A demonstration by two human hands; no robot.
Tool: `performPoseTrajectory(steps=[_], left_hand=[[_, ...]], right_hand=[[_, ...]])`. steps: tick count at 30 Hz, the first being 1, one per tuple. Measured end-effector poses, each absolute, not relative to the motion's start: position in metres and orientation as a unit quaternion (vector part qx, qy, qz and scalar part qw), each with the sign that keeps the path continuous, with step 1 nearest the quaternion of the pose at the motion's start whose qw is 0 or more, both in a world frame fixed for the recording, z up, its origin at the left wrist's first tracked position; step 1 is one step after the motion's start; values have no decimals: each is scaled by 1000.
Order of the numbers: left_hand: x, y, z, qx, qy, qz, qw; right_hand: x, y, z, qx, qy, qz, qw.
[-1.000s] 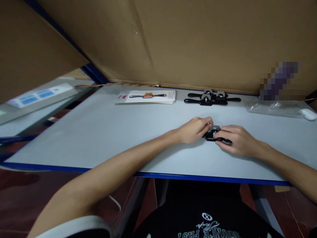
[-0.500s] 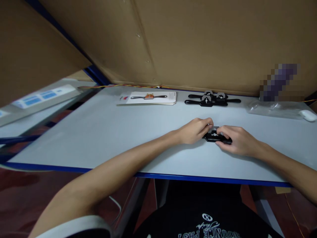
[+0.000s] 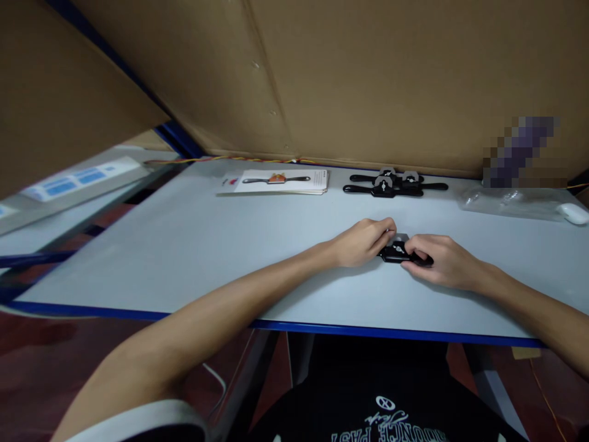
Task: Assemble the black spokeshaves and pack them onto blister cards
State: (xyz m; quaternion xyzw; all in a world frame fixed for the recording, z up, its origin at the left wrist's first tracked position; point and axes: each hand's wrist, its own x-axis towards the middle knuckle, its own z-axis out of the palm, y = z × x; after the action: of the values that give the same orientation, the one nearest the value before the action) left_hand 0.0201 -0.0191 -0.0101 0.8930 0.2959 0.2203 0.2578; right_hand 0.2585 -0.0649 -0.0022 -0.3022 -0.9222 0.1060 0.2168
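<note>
A black spokeshave (image 3: pixel 394 253) with a grey plate at its middle lies on the table in front of me. My left hand (image 3: pixel 365 241) is closed around its left end, fingers bent and pinched at the plate's upper left, hiding most of that handle. At the other end, my right hand (image 3: pixel 437 258) grips the right handle, thumb below and index finger curled over the top by the body. Farther back, several more black spokeshaves (image 3: pixel 384 187) lie bunched together, their grey plates showing.
A stack of printed cards (image 3: pixel 276 182) picturing a spokeshave lies at the back left. Clear plastic bags (image 3: pixel 510 202) and a white rounded object (image 3: pixel 573 213) are at the back right. A cardboard wall (image 3: pixel 368 80) rises behind the table (image 3: pixel 184 245), which has a blue front edge.
My right hand has shifted very slightly to the right along the spokeshave. My left hand stays almost in place.
</note>
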Motion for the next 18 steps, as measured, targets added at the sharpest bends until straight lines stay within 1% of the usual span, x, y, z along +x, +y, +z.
performPoseTrajectory(steps=[2,10,15,18], left_hand=[[20,-19,-9,893,295,220,260],[19,-18,-9,892,289,228,262],[19,-17,-10,893,282,226,267],[19,-16,-10,895,271,225,273]], right_hand=[[258,-65,-1,-316,-918,104,213],[260,-65,1,-286,-939,88,168],[261,-62,4,-301,-922,149,190],[262,-59,5,-293,-919,184,188]])
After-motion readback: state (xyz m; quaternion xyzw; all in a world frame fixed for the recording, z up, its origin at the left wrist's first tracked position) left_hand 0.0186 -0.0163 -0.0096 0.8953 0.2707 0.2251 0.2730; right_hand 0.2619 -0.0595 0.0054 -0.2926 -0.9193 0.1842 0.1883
